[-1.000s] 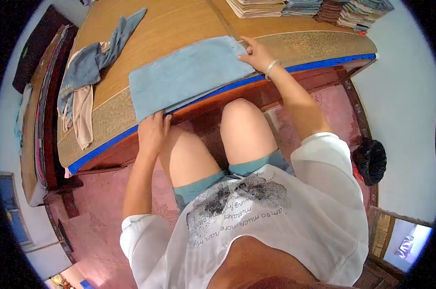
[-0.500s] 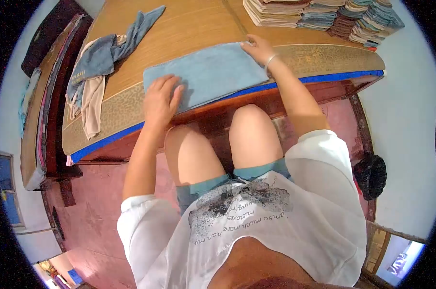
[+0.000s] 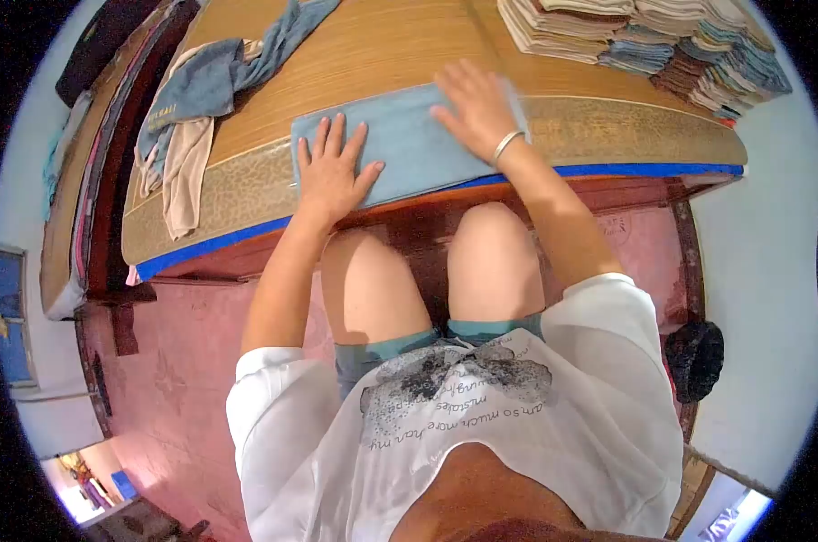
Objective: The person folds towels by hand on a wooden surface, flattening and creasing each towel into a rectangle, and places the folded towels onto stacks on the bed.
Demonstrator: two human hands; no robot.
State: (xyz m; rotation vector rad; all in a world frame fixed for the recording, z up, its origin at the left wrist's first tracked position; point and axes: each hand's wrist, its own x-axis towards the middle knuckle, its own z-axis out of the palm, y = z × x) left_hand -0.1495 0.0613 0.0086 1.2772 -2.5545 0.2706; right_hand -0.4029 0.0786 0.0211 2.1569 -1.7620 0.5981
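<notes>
A light blue folded towel (image 3: pixel 404 144) lies flat along the near edge of the table. My left hand (image 3: pixel 330 176) rests on its left end with the fingers spread. Over the towel's right end is my right hand (image 3: pixel 474 113), fingers stretched out and slightly blurred; whether it presses on the cloth I cannot tell. Neither hand grips anything.
Crumpled blue-grey cloth (image 3: pixel 205 86) and a beige cloth (image 3: pixel 189 172) lie at the table's left. Several stacks of folded towels (image 3: pixel 562 34) stand at the back right. A blue strip (image 3: pixel 589 171) edges the wooden table (image 3: pixel 400 50).
My right hand has left the towel's far right corner and moved inward over the cloth, opening flat. My left hand has flattened and spread its fingers. The view has shifted slightly.
</notes>
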